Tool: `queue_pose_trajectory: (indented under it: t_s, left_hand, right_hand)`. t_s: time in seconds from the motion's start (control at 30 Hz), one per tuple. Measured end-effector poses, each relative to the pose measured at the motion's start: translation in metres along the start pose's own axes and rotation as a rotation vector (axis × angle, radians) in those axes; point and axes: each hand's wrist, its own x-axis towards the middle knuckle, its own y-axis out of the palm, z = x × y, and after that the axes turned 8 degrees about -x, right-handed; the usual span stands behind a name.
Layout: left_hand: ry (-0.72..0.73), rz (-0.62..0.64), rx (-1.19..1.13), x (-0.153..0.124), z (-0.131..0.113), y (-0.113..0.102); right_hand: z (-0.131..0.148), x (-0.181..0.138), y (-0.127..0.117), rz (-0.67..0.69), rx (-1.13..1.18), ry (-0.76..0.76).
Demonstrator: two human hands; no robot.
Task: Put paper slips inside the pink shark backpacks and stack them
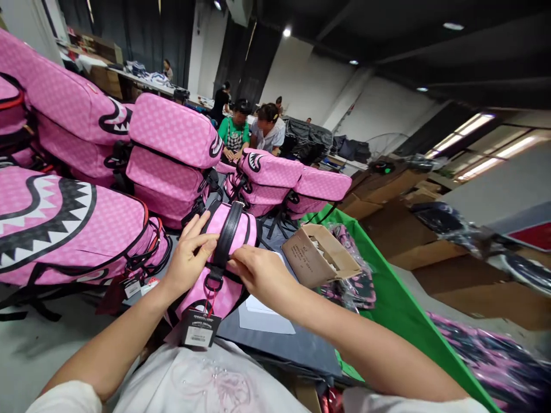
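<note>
Directly before me is a small pink checkered backpack [249, 231] with black trim and a black carry handle [229, 229] arched across its top. My left hand [191, 252] grips the backpack's left side, its thumb against the edge of the handle. On the other side, my right hand [262, 272] is pinched closed just beside the handle's base; what its fingertips hold is hidden. A black D-ring [213, 283] hangs below the handle. From it, a red cord carries a black hang tag [200, 330] with a white barcode label.
Larger pink backpacks [172, 126] with shark-mouth prints line the left and far side. To the right, an opened cardboard box [312, 258] stands near white paper [267, 318] and plastic-wrapped goods inside a green-sided enclosure [387, 287]. Two people [235, 135] work beyond.
</note>
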Motion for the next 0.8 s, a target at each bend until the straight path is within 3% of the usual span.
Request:
queue_pose_trajectory:
  t_s: [0.13,0.3,0.4,0.5,0.57,0.7,0.8]
  left_hand:
    - [-0.044,0.119,-0.066,0.001,0.002,0.004]
    - [-0.005,-0.012,-0.127,-0.004,0.007,0.024]
    - [0.004,0.043,-0.065,0.002,0.003,0.021]
    - [0.112,0.097,0.122,0.028,-0.009,0.010]
    - [0.242,0.175,0.258,0.053,-0.018,0.008]
    - [0.396,0.532,0.412,0.094,-0.030,0.014]
    - [0.444,0.571,0.537,0.102,-0.027,0.002]
  right_hand:
    - [-0.002,-0.005,0.006,-0.037,-0.035,0.084]
    - [-0.001,0.000,0.024,-0.117,-0.059,0.088]
    - [-0.018,0.000,0.025,-0.222,0.097,0.083]
    - [-0.042,0.001,0.028,-0.391,0.293,0.133]
    - [-0.054,0.004,0.033,-0.500,0.416,0.161]
    - [-0.065,0.006,0.042,-0.567,0.814,0.059]
    - [-0.076,-0.002,0.057,-0.596,1.058,0.052]
